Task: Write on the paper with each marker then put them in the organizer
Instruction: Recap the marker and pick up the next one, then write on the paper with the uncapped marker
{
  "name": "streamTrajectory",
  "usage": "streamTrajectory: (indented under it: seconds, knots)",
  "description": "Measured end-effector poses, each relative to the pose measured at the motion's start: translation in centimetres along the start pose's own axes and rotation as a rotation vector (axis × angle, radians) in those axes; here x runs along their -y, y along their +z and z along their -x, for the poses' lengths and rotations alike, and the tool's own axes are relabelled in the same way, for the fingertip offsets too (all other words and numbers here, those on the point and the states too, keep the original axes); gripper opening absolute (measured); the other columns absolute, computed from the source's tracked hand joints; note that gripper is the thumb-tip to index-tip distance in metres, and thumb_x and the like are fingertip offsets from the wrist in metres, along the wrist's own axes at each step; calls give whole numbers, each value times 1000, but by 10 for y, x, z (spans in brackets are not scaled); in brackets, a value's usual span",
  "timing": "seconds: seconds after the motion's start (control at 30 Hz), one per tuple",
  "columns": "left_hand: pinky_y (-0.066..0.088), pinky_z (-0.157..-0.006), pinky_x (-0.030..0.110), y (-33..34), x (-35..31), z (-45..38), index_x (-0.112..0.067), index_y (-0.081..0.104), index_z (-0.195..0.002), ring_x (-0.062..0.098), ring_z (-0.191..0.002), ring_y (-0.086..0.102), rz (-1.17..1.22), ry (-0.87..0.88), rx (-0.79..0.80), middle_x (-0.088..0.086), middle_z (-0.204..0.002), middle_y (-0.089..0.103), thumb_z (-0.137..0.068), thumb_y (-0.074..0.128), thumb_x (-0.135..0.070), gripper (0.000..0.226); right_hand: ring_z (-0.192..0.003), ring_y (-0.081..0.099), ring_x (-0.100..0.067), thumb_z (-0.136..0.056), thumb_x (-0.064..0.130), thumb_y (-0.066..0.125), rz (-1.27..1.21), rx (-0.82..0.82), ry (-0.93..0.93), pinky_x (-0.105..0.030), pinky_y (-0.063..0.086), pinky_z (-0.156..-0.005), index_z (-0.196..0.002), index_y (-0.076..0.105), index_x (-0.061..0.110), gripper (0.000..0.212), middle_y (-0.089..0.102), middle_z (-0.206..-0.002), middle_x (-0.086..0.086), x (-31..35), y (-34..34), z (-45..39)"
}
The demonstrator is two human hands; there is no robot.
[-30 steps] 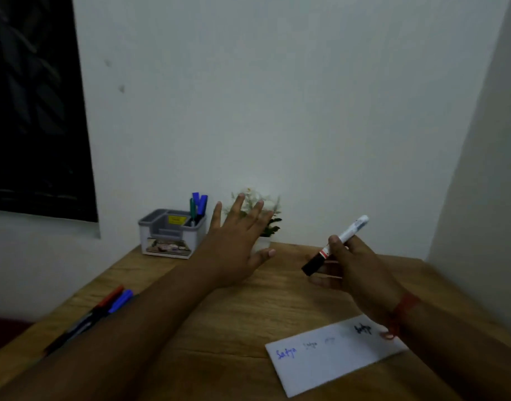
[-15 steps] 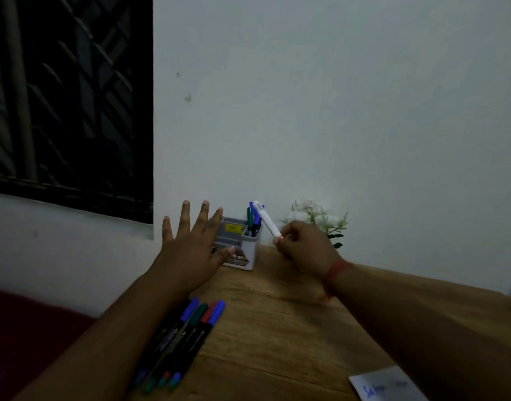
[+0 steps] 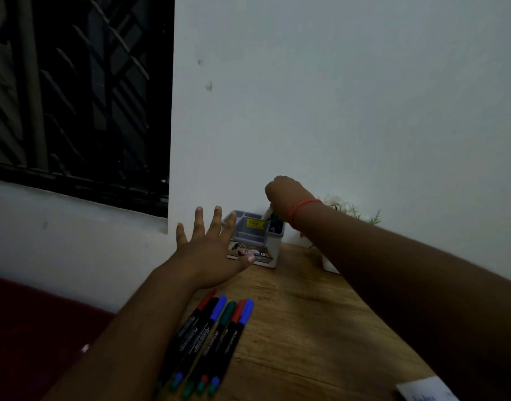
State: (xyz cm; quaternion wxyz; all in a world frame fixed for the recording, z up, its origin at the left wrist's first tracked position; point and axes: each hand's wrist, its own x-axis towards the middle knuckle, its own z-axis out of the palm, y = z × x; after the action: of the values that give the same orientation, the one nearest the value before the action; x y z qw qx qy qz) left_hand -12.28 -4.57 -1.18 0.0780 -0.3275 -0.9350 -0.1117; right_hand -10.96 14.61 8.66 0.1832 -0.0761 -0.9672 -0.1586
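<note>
White-barrelled, the marker [image 3: 266, 213] was going tip-down into the organizer's [image 3: 250, 231] right compartment, at the worktop's [image 3: 306, 308] far edge by the wall. The right hand [image 3: 283, 195] was curled round its top end; the left hand [image 3: 208, 250], fingers spread and holding nothing, hovered just before the organizer. The step in hand looked like stowing a used marker. Next would come letting go, then picking one from the row [image 3: 208, 337] near the left edge. I counted five or six there; the arm hid part. The paper's [image 3: 425, 390] corner showed at the near right edge.
</note>
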Motion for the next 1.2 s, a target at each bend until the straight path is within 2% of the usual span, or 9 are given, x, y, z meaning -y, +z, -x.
streamTrajectory:
  seconds: [0.13, 0.23, 0.5, 0.6, 0.73, 0.83, 0.9, 1.03, 1.2]
  knots:
    - [-13, -113, 64, -3, -5, 5, -37, -26, -148, 29, -140, -39, -2, 30, 10, -1, -157, -34, -79, 28, -86, 101, -108, 61, -36, -85, -5, 62, 10, 38, -21, -40, 53, -93, -107, 66, -2, 22, 61, -115, -20, 4, 2, -5]
    - [-11, -113, 65, -4, -8, 6, -37, -26, -148, 30, -140, -38, 0, 43, 19, 0, -157, -34, -80, 29, -85, 101, -115, 56, -34, -88, -4, 60, 30, 20, -36, -42, 53, -93, -119, 66, 5, 33, 60, -121, -16, 0, 4, -2]
    - [-13, -113, 64, -7, -4, 10, -40, -22, -150, 30, -139, -39, -6, 78, 87, 0, -156, -35, -82, 37, -82, 100, -118, 52, -31, -87, -2, 61, -30, -179, -40, -38, 51, -81, -130, 59, 17, 47, 59, -128, -9, -14, -5, 28]
    - [-12, -115, 63, -14, -1, 16, -42, -11, -152, 30, -141, -35, -16, 118, 180, -1, -159, -29, -83, 46, -76, 96, -112, 54, -31, -85, -2, 59, -105, -271, -76, -35, 48, -75, -125, 62, 17, 44, 60, -124, -7, -16, -2, 56]
    - [-7, -118, 58, -26, 0, 25, -52, 18, -150, 24, -149, -18, 69, 258, 312, -8, -164, -4, -85, 63, -59, 79, -103, 58, -29, -86, 4, 64, -142, -302, -141, -40, 53, -74, -119, 64, 18, 35, 63, -115, -6, -16, 9, 99]
    - [17, -117, 42, -33, -6, 32, -48, 51, -135, 15, -148, 15, 200, 348, 394, -13, -159, 28, -86, 71, -38, 54, -102, 60, -27, -89, 10, 64, -144, -289, -168, -39, 54, -75, -119, 64, 18, 32, 64, -116, -5, -21, 16, 127]
    - [31, -111, 34, -34, -10, 34, -40, 66, -120, 10, -138, 36, 295, 389, 456, -15, -146, 46, -84, 73, -24, 41, -101, 61, -25, -90, 13, 65, -158, -284, -164, -37, 54, -77, -121, 63, 18, 31, 64, -117, -4, -26, 17, 140]
    - [46, -102, 38, -33, -19, 36, -33, 74, -106, 5, -116, 54, 296, 442, 501, -15, -124, 60, -80, 72, -13, 33, -100, 62, -19, -94, 17, 62, -201, -273, -136, -33, 54, -77, -123, 62, 19, 29, 63, -119, 0, -40, 17, 159]
    - [50, -96, 37, -25, -30, 35, -37, 75, -101, 4, -104, 57, 260, 489, 467, -17, -112, 62, -79, 75, -16, 30, -89, 62, -14, -93, 18, 60, -215, -255, -117, -28, 50, -68, -118, 63, 23, 25, 61, -117, 5, -53, 15, 175]
